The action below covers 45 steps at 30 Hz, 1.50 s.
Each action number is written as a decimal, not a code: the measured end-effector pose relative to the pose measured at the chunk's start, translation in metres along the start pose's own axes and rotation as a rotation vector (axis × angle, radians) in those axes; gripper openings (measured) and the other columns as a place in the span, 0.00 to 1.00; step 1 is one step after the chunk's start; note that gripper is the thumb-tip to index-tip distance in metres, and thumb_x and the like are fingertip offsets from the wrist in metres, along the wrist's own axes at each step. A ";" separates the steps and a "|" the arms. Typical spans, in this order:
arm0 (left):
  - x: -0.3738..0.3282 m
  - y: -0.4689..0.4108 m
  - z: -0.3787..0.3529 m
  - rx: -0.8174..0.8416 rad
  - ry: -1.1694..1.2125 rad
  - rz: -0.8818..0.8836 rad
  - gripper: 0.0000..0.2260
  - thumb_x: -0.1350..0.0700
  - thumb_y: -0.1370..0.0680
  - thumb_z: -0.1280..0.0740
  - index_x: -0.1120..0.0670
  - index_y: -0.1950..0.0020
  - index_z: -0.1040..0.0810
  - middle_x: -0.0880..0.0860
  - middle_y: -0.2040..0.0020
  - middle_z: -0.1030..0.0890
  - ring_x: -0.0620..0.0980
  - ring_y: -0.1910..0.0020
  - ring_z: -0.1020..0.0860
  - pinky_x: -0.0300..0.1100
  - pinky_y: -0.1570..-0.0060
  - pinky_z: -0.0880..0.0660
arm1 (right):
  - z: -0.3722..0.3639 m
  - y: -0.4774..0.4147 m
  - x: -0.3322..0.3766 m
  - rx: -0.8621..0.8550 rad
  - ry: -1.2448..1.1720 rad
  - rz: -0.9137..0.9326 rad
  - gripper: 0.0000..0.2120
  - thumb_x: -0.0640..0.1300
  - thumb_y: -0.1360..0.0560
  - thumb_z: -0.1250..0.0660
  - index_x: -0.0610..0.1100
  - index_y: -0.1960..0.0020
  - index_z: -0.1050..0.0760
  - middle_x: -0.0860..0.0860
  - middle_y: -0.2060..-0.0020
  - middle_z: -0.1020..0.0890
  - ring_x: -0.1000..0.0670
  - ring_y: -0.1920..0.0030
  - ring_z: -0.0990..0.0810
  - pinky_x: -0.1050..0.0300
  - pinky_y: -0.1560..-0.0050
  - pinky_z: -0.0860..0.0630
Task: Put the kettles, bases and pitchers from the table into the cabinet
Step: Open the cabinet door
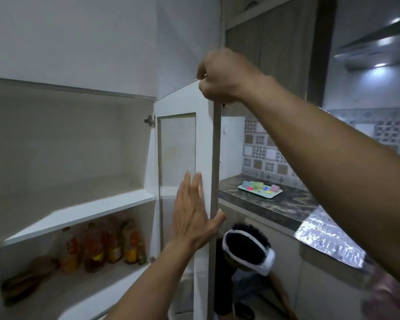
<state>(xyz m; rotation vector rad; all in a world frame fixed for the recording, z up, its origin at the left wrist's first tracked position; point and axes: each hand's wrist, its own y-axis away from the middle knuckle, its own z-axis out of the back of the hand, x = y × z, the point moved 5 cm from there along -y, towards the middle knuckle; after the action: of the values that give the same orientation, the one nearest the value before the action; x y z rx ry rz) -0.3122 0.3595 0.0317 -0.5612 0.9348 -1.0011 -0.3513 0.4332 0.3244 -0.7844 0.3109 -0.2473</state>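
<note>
1. Cabinet (83,211) stands open in the head view, to the left of both hands, with a white shelf across its middle.
2. Its door (178,146) is swung out, its thin edge toward the camera, and both hands are on it.
3. The right hand (222,77) grips the door's top corner with its fingers curled over it, well above the left hand.
4. The left hand (192,215) lies lower on the door's inner face, fingers straight and pointing up, thumb hooked round the front edge.
5. Bottles (102,245) stand on the lower shelf, below and left of the left hand.
6. A crouching person (247,248) with a white headband is just right of the left hand, beyond the door.
7. A counter (275,206) under the right forearm bears a tray (273,195) of small coloured things.
</note>
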 end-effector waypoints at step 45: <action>0.011 -0.138 -0.127 0.063 -0.445 0.187 0.35 0.31 0.23 0.61 0.43 0.21 0.68 0.52 0.21 0.68 0.58 0.20 0.63 0.63 0.25 0.63 | -0.140 -0.030 -0.148 -0.053 -0.053 0.058 0.22 0.36 0.25 0.41 0.38 0.31 0.29 0.39 0.36 0.24 0.37 0.34 0.28 0.44 0.32 0.33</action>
<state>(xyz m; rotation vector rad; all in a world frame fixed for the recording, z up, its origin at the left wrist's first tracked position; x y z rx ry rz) -0.4824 0.2881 0.0684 -0.6004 0.5462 -0.6950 -0.5423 0.3699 0.2797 -0.8318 0.2908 -0.1645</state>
